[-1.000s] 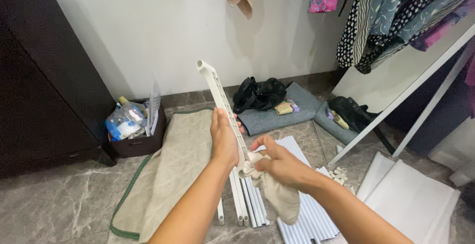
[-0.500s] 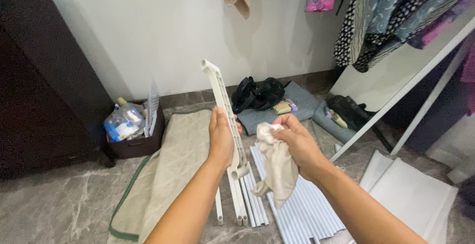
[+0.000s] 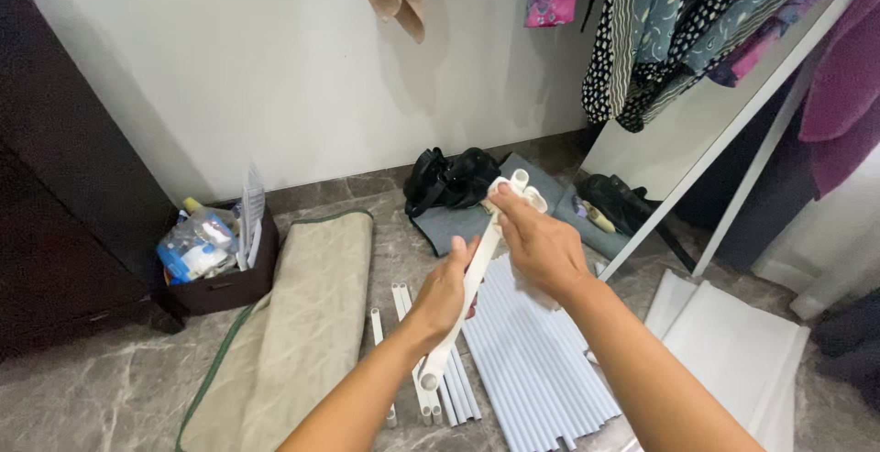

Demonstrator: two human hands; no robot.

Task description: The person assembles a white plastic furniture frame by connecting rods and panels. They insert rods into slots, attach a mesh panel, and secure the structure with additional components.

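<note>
The right hand hides most of a white cloth beneath it.

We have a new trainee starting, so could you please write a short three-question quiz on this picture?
1. True or false: the left hand grips the white plastic bar at its middle.
2. What does the right hand press on the bar's top end: A cloth, B brush, C tape?
3. What lies on the floor directly under the hands?

Key: 1 true. 2 A, a pale cloth. 3 White tubes laid side by side.
</note>
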